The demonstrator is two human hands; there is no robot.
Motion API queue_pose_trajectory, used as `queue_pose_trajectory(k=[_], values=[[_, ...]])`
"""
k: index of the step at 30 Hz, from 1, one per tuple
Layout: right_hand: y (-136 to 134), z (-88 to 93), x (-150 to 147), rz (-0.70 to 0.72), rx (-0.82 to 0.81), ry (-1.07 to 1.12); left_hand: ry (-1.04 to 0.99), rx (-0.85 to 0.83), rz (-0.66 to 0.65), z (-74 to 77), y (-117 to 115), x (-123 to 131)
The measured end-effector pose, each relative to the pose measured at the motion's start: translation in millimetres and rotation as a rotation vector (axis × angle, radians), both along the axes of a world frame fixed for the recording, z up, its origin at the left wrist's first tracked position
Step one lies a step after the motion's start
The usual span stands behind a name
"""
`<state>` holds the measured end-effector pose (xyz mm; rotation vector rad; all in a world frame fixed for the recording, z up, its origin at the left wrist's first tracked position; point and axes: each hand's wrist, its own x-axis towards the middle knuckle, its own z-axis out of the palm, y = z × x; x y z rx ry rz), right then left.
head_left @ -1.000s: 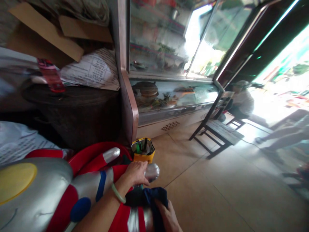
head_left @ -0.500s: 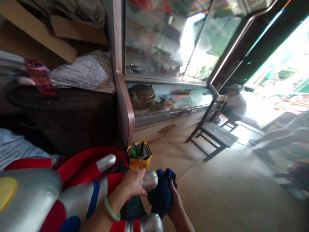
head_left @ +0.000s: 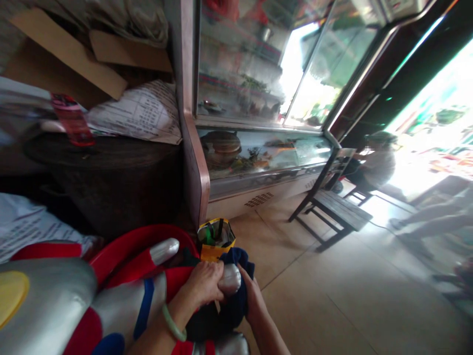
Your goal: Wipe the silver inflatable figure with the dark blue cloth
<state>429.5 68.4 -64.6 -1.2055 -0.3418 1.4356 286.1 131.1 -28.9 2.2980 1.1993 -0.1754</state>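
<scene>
Looking down in the head view: our left hand (head_left: 205, 284) is closed around the silver foot (head_left: 229, 279) of the big inflatable figure (head_left: 111, 296), fingers wrapped over the top, a green bangle (head_left: 173, 323) on the wrist. Our right hand (head_left: 253, 298) is closed on a dark blue cloth (head_left: 238, 286), pressing it against the far side and underside of that same foot, so the cloth sits between palm and foot and bunches up over the tip. The foot is low centre of frame, just in front of a small yellow bag (head_left: 215, 237) that stands on the floor (head_left: 332, 296), touching or nearly touching the cloth; we cannot tell which.

The figure's silver, red and blue body fills the lower left, with a second silver limb (head_left: 164, 250) above the first.

Behind: a dark round table (head_left: 111, 172) with printed sacks (head_left: 142, 111) and cardboard (head_left: 70, 59), a glass display fridge (head_left: 258, 148), a dark bench (head_left: 338, 209), and a seated person (head_left: 373, 162) near the bright doorway, blurred.
</scene>
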Motion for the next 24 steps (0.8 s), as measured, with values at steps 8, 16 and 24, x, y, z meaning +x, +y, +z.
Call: queue_pose_trajectory(k=[8, 16, 24], values=[[-5.9, -14.7, 12.9, -0.055, -0.112, 0.000, 0.021, -0.001, 0.000, 9.9, -2.5, 2.8], [-2.6, 10.1, 46.3, -0.222, -0.030, -0.313, 0.028, -0.012, 0.002, 38.7, -38.3, -3.7], [-9.5, 51.7, 53.1, -0.362, 0.213, -0.732, -0.360, 0.326, -0.273, -6.2, -99.4, -101.4]])
